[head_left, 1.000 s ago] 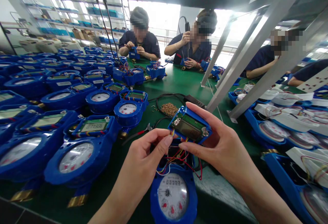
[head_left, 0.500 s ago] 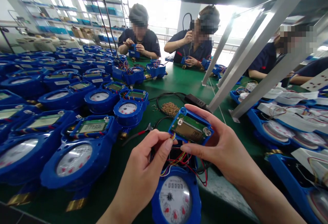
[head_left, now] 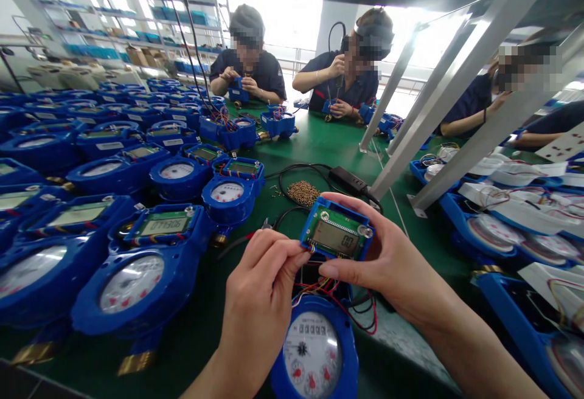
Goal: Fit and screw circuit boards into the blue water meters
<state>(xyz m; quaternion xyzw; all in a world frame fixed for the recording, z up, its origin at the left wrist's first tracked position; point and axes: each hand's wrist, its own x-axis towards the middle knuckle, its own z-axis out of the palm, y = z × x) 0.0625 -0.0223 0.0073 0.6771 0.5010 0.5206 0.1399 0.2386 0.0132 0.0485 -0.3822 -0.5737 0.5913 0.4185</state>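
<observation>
A blue-framed display module (head_left: pixel 336 236) with a green circuit board and a lit LCD is tilted toward me. My right hand (head_left: pixel 387 262) grips its right side, thumb along the lower edge and fingers behind. At the lower left corner my left hand (head_left: pixel 261 292) pinches the thin coloured wires (head_left: pixel 312 246) against the frame; its fingertips partly hide them. Below both hands lies a blue water meter (head_left: pixel 314 350) with a round white dial. Red, yellow, white and black wires (head_left: pixel 326 286) hang between the module and the meter's open housing.
Finished-looking blue meters (head_left: pixel 132 277) crowd the left. Behind the module are a pile of brass screws (head_left: pixel 303 193), red-handled cutters (head_left: pixel 241 239) and a black power strip (head_left: pixel 349 179). Metal posts (head_left: pixel 438 95) and more meters (head_left: pixel 515 235) stand right. Co-workers (head_left: pixel 249 70) sit opposite.
The module has tilted, turning its display more squarely toward me. My left hand has rolled, its fingers drawn closer together at the corner wires. The hanging red wire has shifted right.
</observation>
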